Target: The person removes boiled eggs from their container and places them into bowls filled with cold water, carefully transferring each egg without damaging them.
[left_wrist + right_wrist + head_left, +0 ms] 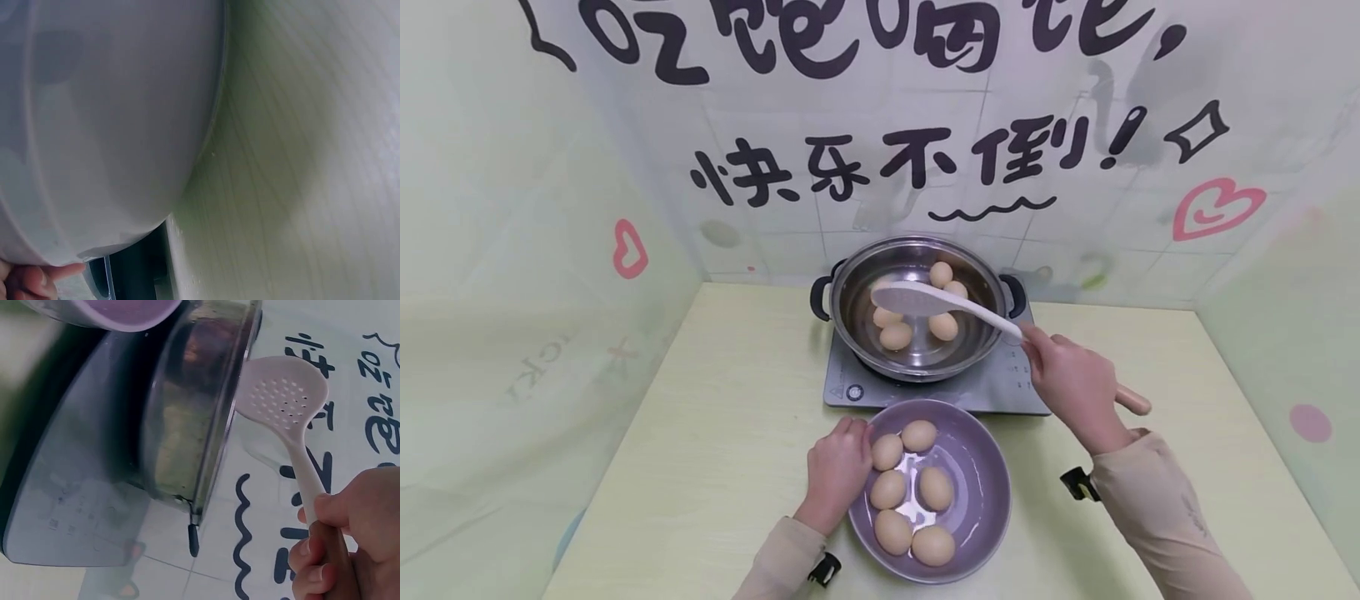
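Observation:
My right hand [1075,385] grips the wooden handle of a white slotted spoon [917,298]. The spoon's holed head is over a steel pot [917,372], and no egg shows on it in the right wrist view. Several brown eggs [896,336] lie in the pot, some partly covered by the spoon. At the left rim of a purple bowl [977,500], my left hand [838,467] holds on with curled fingers. Several more eggs [936,488] lie in that bowl. The left wrist view shows the bowl's pale outer side, with fingertips [40,280] at its rim.
The pot stands on a grey induction cooker [955,398], right behind the bowl. Black handles [822,298] stick out from the pot's sides. A printed sheet [850,108] with black lettering hangs behind the light wood-grain table [730,400].

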A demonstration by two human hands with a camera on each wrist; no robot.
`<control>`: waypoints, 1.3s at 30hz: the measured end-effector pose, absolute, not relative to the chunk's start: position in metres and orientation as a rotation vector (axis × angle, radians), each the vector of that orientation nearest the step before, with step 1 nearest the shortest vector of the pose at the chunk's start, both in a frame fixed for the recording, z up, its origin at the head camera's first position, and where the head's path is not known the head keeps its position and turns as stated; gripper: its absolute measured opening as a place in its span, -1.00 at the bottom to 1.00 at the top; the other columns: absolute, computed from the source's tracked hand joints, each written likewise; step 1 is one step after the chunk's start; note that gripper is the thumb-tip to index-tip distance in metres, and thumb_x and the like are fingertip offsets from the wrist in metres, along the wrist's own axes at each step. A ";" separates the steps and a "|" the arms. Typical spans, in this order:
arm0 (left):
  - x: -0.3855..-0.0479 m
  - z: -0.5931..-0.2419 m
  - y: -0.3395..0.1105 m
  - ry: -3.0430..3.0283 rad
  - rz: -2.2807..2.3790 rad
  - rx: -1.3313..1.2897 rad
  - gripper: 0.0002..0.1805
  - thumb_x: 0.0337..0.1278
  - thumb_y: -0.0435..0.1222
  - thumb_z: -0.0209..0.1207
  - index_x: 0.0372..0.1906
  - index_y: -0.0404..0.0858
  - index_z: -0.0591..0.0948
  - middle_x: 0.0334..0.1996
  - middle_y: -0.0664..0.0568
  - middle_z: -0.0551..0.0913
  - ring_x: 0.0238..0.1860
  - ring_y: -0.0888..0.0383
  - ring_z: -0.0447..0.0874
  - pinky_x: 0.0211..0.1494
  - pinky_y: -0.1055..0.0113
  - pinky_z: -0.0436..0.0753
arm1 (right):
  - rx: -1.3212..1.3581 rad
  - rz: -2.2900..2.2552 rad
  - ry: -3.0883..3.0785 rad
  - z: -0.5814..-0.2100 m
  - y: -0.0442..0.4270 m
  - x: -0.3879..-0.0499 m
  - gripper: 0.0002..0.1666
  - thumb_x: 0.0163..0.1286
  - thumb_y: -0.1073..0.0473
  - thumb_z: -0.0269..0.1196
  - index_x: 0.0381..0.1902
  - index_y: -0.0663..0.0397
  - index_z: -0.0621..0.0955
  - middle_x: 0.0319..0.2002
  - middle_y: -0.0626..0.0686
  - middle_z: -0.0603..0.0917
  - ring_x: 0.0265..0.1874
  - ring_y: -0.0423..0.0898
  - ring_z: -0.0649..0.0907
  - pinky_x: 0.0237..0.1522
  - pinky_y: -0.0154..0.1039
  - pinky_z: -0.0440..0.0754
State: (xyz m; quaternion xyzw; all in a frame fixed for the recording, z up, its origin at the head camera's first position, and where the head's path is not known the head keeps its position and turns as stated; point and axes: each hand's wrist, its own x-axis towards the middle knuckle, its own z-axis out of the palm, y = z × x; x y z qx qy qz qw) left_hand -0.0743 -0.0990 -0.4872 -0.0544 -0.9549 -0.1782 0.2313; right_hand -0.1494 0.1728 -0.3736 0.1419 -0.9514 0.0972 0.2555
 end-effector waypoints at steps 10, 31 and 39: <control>-0.074 -0.484 -0.099 -2.647 -0.491 -0.144 -0.87 0.04 -0.28 0.18 -0.48 -0.27 0.60 -0.60 0.04 0.49 -0.77 0.07 0.46 -0.76 0.28 0.41 | 0.459 0.175 -2.465 -0.390 0.162 -0.151 -0.82 0.15 0.21 0.23 -0.42 0.16 0.44 -0.80 0.06 0.32 -0.95 0.00 0.25 -0.94 -0.14 0.13; -0.074 -0.485 -0.098 -2.653 -0.499 -0.140 -0.85 0.06 -0.26 0.15 -0.49 -0.26 0.60 -0.60 0.06 0.47 -0.77 0.08 0.45 -0.76 0.29 0.41 | 0.504 0.068 -2.675 -0.391 0.155 -0.132 -0.69 0.18 0.16 0.18 -0.64 0.17 0.36 -0.76 0.06 0.31 -0.91 0.02 0.32 -0.92 -0.08 0.24; -0.074 -0.485 -0.098 -2.655 -0.505 -0.136 -0.85 0.07 -0.26 0.15 -0.48 -0.26 0.60 -0.60 0.06 0.48 -0.76 0.10 0.46 -0.76 0.32 0.41 | 0.497 0.043 -2.760 -0.379 0.156 -0.134 -0.64 0.19 0.13 0.17 -0.71 0.12 0.35 -0.85 -0.02 0.27 -0.90 0.00 0.33 -0.90 -0.07 0.26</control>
